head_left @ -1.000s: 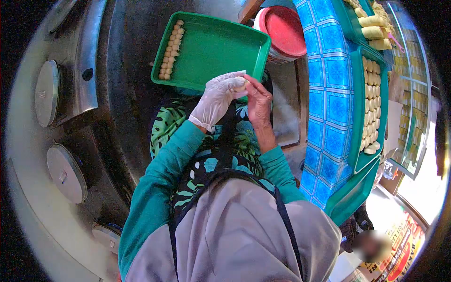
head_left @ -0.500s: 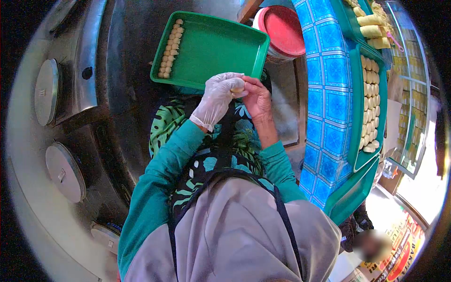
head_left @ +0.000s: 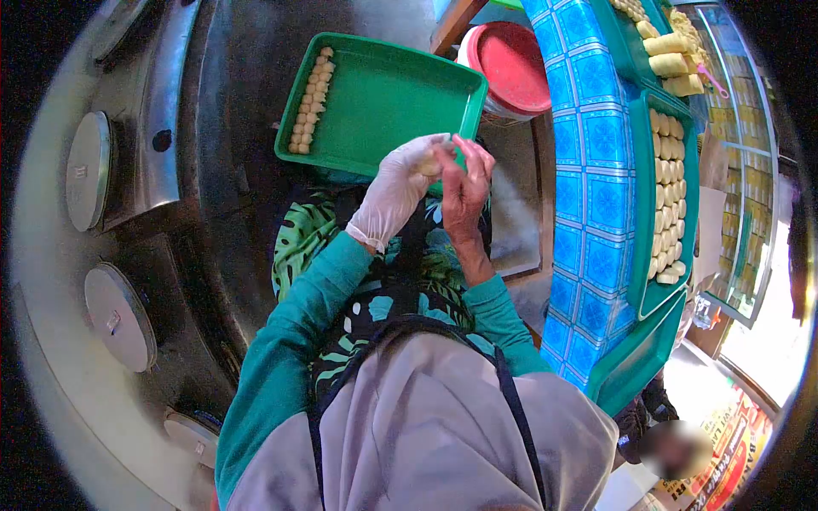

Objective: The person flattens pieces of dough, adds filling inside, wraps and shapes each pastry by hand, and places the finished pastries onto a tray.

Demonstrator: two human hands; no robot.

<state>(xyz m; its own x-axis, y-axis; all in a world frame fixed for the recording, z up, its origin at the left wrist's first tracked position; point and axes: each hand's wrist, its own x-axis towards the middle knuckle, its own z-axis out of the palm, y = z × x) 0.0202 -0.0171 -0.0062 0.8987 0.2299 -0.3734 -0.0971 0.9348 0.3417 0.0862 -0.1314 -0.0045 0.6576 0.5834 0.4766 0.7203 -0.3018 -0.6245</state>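
My left hand [head_left: 402,180], in a thin white glove, is closed around a small pale dough ball [head_left: 429,167], mostly covered by fingers. My bare right hand [head_left: 465,189] is right against it, fingers stretched and apart; the fingertips overlap the gloved ones. Both hands are over the near edge of a green tray [head_left: 392,102] resting by my lap. Along its left side are small pale dough balls [head_left: 308,106] set close together in a double row.
Beyond the tray's right corner stands a white bucket with a red lid [head_left: 511,68]. To the right, a table with a blue checked cloth [head_left: 594,200] bears a green tray [head_left: 645,285] of round dough pieces [head_left: 667,196] and dough rolls [head_left: 673,64]. Round metal lids [head_left: 119,317] line the left.
My right hand has turned and lifted its fingers away from the dough ball, which it was pinching together with my left. The left hand stays nearly in place.
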